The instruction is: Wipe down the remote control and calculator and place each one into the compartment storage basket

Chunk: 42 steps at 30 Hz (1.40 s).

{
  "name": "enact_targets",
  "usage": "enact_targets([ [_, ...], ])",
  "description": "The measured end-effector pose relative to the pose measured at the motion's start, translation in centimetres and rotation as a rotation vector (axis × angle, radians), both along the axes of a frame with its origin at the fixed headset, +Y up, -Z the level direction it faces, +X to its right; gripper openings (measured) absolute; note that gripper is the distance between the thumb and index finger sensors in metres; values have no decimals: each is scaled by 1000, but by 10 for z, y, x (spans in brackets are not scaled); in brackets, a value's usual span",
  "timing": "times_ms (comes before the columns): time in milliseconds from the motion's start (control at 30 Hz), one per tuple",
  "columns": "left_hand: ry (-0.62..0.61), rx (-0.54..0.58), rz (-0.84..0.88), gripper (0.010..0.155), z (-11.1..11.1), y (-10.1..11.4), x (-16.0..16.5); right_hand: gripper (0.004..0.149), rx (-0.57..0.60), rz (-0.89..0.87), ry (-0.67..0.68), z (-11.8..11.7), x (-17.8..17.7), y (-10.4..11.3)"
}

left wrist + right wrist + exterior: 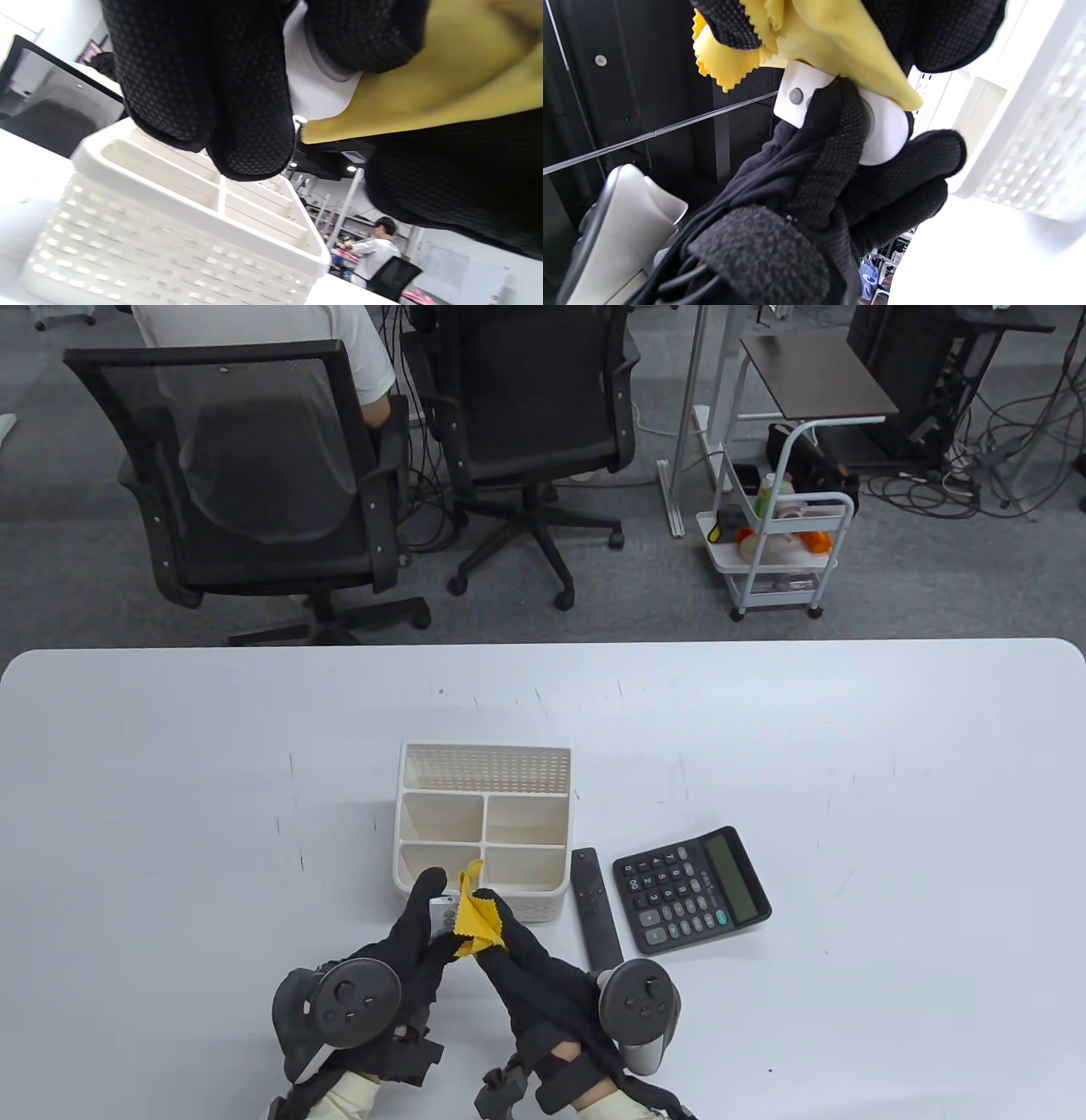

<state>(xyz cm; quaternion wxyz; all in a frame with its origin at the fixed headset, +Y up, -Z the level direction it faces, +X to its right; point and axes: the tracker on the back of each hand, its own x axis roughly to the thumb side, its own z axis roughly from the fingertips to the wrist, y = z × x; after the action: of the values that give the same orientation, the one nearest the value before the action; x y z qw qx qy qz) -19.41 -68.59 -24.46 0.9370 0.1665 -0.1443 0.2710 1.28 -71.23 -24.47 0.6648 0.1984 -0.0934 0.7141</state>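
Your left hand [420, 929] grips a white remote [442, 914]; your right hand [517, 954] pinches the yellow cloth [475, 918] against it. Both sit just near of the basket [482, 824], with the black remote [596, 920] and calculator [691, 887] lying to its right.

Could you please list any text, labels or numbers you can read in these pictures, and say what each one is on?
None can be read as text.
Calculator: its keys carry markings, too small to read; its display shows no legible digits.
Black remote control: no legible marking.
White remote gripped by the left hand: grey buttons, no readable print.
Yellow cloth and storage basket: no text visible.
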Motion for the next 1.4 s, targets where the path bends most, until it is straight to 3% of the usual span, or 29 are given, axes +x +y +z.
enact_targets([
  [133, -103, 11, 43, 65, 2, 1, 7, 53, -27, -29, -7, -4, 5, -3],
  [467, 25, -44, 69, 66, -2, -3, -4, 52, -23, 12, 4, -1, 1, -2],
  [633, 41, -10, 38, 64, -1, -2, -4, 52, 13, 10, -10, 1, 0, 2],
  [900, -130, 5, -12, 72, 3, -3, 15, 53, -6, -4, -40, -2, 5, -1],
  [1067, -81, 14, -42, 76, 3, -3, 12, 52, -28, 0, -20, -3, 5, -2],
  [1267, -101, -138, 40, 78, -4, -6, 4, 52, 22, 47, -12, 1, 0, 4],
  [1400, -105, -104, -13, 77, -2, -5, 8, 52, 29, 29, -14, 1, 2, 4],
])
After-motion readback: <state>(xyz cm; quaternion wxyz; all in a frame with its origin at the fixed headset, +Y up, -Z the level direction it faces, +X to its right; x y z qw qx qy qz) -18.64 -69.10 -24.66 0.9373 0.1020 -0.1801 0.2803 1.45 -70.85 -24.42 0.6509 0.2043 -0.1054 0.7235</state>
